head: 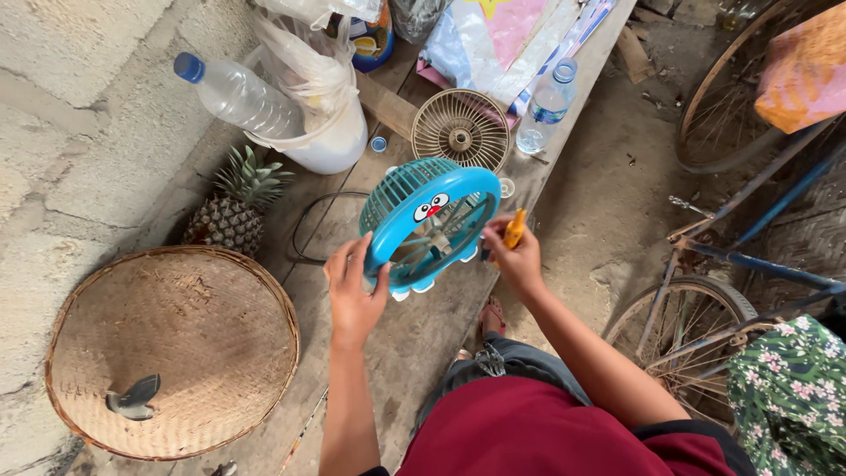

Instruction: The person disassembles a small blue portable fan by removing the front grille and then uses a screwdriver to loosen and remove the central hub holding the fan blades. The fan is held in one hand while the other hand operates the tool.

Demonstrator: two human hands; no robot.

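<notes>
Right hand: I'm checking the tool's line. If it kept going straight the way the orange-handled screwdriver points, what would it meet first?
Probably the blue fan housing. The right hand holds the orange-handled screwdriver beside its rim, while the left hand steadies it. The tip is hidden, so depth is uncertain.

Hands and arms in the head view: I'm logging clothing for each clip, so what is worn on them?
Both the left hand and the right hand are bare, with no gloves, rings, watch or bracelets visible. Both forearms are uncovered. A dark red short-sleeved top with a dark edge at the sleeve covers the upper body.
</notes>
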